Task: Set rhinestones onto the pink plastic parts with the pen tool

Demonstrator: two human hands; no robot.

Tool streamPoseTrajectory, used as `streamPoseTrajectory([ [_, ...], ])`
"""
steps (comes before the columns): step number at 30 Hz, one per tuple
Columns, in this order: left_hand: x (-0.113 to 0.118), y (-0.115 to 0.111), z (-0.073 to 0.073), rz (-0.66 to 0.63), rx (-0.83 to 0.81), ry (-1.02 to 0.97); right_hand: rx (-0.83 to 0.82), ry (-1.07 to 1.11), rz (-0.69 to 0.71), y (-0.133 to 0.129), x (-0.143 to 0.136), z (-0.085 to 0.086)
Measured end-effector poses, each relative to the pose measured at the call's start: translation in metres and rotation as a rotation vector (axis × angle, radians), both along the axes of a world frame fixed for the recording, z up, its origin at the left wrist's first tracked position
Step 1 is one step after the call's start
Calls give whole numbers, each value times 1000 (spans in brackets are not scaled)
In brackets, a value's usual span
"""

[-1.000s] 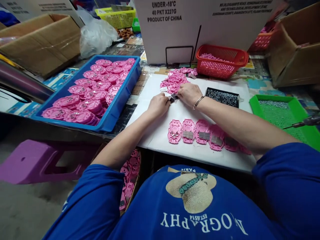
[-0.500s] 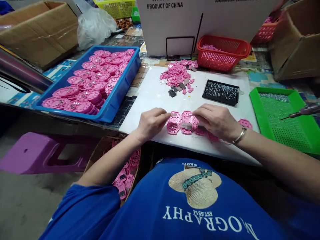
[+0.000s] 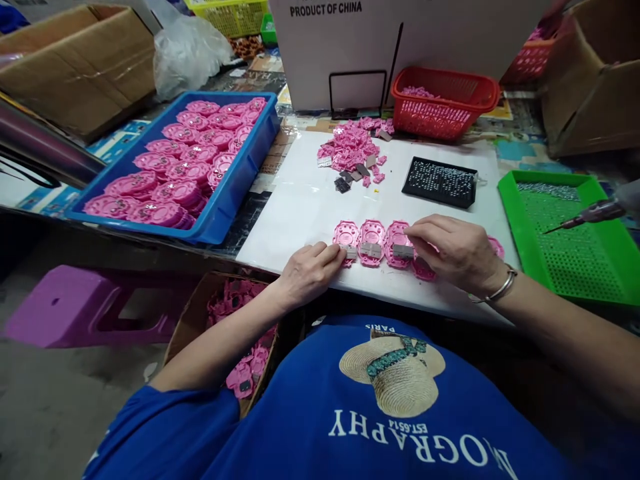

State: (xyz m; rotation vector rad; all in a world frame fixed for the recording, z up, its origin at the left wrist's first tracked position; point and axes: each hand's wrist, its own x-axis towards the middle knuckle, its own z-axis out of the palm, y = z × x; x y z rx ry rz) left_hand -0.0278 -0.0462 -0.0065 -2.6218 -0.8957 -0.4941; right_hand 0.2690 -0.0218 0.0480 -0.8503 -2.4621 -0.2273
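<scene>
Several pink plastic casings (image 3: 372, 233) lie in a row along the near edge of the white board. My left hand (image 3: 311, 272) is closed, thumb and forefinger pinching the end of a small grey plate (image 3: 350, 253) on the leftmost casing. Other grey plates (image 3: 371, 250) lie across the two casings beside it. My right hand (image 3: 453, 257), with a bracelet at the wrist, is over the right part of the row. Its fingertips are pinched together at the third casing (image 3: 397, 233); what they hold is too small to tell. This hand covers part of the casings under it.
Beyond the row lie a heap of small pink parts (image 3: 353, 143) and a black tray of screws (image 3: 440, 181). At right, a screwdriver bit (image 3: 565, 225) hangs over a green tray (image 3: 595, 267). A blue tray (image 3: 215, 227) of stacked pink casings stands left, a red basket (image 3: 445, 120) behind.
My left hand has come down toward me, and the grey plate now lies lower on the leftmost casing. My right hand has shifted right, uncovering the third casing and its plate.
</scene>
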Motion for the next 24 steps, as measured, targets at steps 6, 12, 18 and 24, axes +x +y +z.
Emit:
streamPoseTrajectory([
  [6, 3, -1, -1, 9, -11, -95, -7, -41, -2, 25, -22, 0],
  [12, 6, 1, 3, 68, -88, -269, -199, -43, -70, 68, -66, 0],
  [18, 8, 7, 6, 63, -213, -271, -717, 323, -56, 80, -87, 2],
  [24, 8, 10, -1, 28, -215, -348, -1080, 575, -108, 78, -80, 3],
])
